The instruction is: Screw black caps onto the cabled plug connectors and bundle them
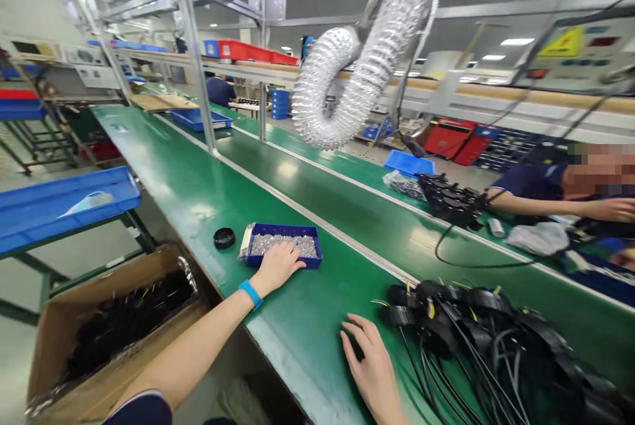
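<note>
My left hand (pixel 279 265), with a blue band (pixel 251 294) on its wrist, reaches over the near wall of a small blue box (pixel 318 250). Its fingers rest on the small shiny metal parts (pixel 262 244) inside, with the thumb held apart; the fingertips are partly hidden. Beside the box lies a round black ring-shaped part (pixel 224 238). My right hand (pixel 371 362) is over the green worktop, its fingers apart and nothing in them. Just right of it is a pile of black round parts with cables (pixel 441 326).
A cardboard box (pixel 119 319) of dark parts stands below the left edge, near a blue tray (pixel 69 203) on a stand. A silver flexible duct (pixel 347 88) hangs over the bench (pixel 198 180). Across it, a co-worker's arm (pixel 540 203) is near more black parts (pixel 449 199).
</note>
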